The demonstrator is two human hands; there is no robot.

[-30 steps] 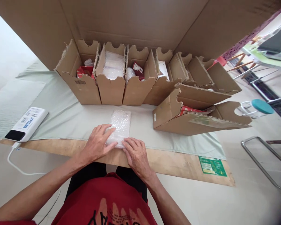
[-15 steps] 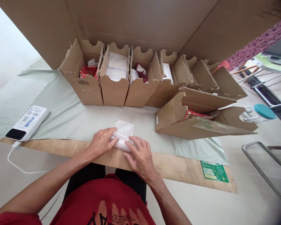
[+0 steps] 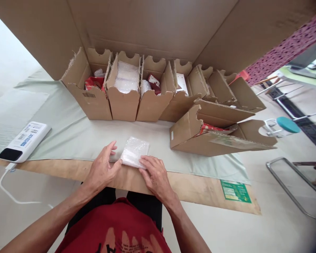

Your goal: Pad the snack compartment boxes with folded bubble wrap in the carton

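Note:
A folded square of bubble wrap [image 3: 134, 151] lies flat on the pale green cloth near the table's front edge. What it may contain cannot be made out. At its left side is my left hand [image 3: 104, 165], fingers spread, with the thumb tip close to the near left corner and the fingers lifted off. My right hand [image 3: 156, 174] rests at the near right corner, its fingertips lying on the wrap's edge and the thumb apart below.
Several open cardboard bins [image 3: 125, 107] line the back, holding bubble-wrapped and red items. Another bin [image 3: 221, 142] stands at the right. A white power bank [image 3: 33, 138] with a cable lies at the left. A green label [image 3: 235, 191] is on the table edge.
My left hand has come off the bubble wrap and moved left with its fingers opening. The wrap now lies flatter and smoother. My right hand stays at the right corner.

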